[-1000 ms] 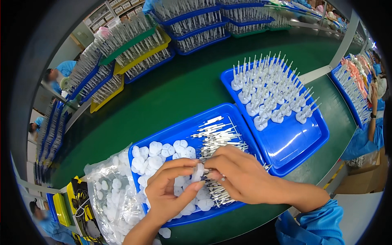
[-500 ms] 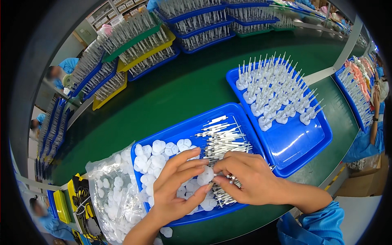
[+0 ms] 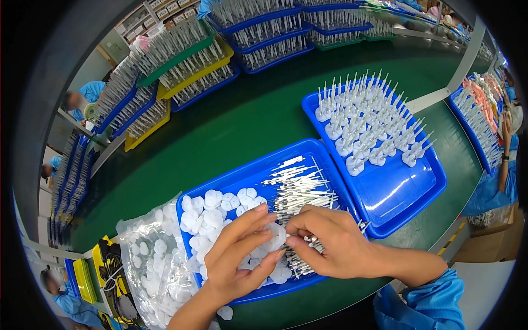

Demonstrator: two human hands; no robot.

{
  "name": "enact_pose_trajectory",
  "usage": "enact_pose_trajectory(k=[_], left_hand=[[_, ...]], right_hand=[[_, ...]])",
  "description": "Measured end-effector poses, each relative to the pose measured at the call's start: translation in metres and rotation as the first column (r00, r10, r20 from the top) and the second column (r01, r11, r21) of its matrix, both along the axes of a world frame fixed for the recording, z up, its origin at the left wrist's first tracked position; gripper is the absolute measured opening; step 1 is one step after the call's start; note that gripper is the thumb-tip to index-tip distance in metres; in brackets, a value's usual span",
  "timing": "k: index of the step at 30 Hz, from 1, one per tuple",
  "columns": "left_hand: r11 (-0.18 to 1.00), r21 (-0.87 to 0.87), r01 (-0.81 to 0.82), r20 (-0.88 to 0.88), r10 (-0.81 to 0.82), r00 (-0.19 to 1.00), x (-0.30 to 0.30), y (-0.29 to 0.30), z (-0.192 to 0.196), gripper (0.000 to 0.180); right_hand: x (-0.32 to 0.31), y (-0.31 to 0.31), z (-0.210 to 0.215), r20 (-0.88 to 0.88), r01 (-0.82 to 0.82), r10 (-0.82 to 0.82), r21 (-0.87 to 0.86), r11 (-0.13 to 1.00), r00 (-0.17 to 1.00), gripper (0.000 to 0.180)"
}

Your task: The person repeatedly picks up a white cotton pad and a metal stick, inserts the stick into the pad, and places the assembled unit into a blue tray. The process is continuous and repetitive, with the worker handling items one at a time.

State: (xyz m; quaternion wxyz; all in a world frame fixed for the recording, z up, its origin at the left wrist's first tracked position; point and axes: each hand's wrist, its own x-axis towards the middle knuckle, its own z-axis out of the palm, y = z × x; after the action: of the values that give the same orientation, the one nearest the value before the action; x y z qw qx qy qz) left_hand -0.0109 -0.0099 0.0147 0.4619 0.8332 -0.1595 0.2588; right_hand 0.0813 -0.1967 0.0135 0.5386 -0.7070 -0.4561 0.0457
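Above the near blue tray, my left hand grips a round white plastic disc between its thumb and fingers. My right hand is closed in a pinch at the disc's right side, on the end of what looks like a thin white stick, mostly hidden by the fingers. Below my hands, a heap of similar white discs fills the tray's left part, and a pile of thin white sticks lies in its right part.
Another blue tray holds several discs with upright sticks. A clear plastic bag of white discs lies at the left, beside black cables. Stacked trays of sticks line the table's far side. A co-worker's blue sleeve shows at right.
The white disc has turned slightly between my hands, and my left fingers have shifted a little around it. My right hand keeps its pinch almost in place.
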Motion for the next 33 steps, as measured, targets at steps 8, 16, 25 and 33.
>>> enact_pose_trajectory(k=[8,16,25,33], left_hand=[[0.985,0.167,0.03,0.109,-0.048,0.993,-0.001,0.005,-0.009,0.031],[0.999,0.022,0.031,0.092,-0.033,0.995,-0.004,-0.002,-0.007,0.034],[0.996,-0.075,0.044,0.002,-0.044,0.999,0.002,0.003,-0.007,0.034],[0.845,-0.438,-0.305,-0.483,0.065,0.873,0.001,0.009,0.006,0.024]], right_hand=[[-0.001,0.0,-0.001,-0.016,-0.018,0.018,-0.001,1.0,1.0,0.015],[-0.002,0.001,0.001,-0.047,-0.039,0.043,0.077,0.996,0.998,0.019],[0.002,-0.004,0.015,-0.239,-0.125,0.114,-0.03,0.992,0.964,0.011],[0.013,-0.007,0.018,-0.156,-0.096,0.076,-0.126,0.987,0.985,0.017]])
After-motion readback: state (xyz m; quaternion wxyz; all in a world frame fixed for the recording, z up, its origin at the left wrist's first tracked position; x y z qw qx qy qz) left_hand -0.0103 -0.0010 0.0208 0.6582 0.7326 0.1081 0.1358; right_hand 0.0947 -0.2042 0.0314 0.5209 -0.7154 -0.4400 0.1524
